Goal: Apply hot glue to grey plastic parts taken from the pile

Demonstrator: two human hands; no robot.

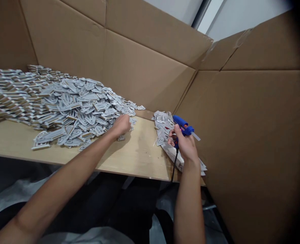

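The left hand point(122, 124) was held with its fingers bunched and curled together, not spread, and was pressed onto the near right edge of a heap of grey die-cut shield-shaped pieces point(73, 108). The fingertips were buried among the pieces, so whether any piece was pinched could not be told. A single loose piece point(121, 138) was lying on the board just below that hand.

The right hand point(184, 142) was closed around the grip of a blue hot glue gun point(183, 124), with the thumb laid across the gun's body and the nozzle hidden by the fingers. The gun was held directly over a smaller bunch of the same pieces point(164, 130), which was lying at the right end of the board, well apart from the main heap. A black cord point(174, 166) was seen hanging from the gun down past the board's front edge.

The heap was spread across a pale wooden tabletop point(137, 159), and it gave way to neat overlapping rows of pieces point(2, 91) toward the far left. Creased cardboard sheets point(150, 67) were standing along the back and right side of the tabletop.
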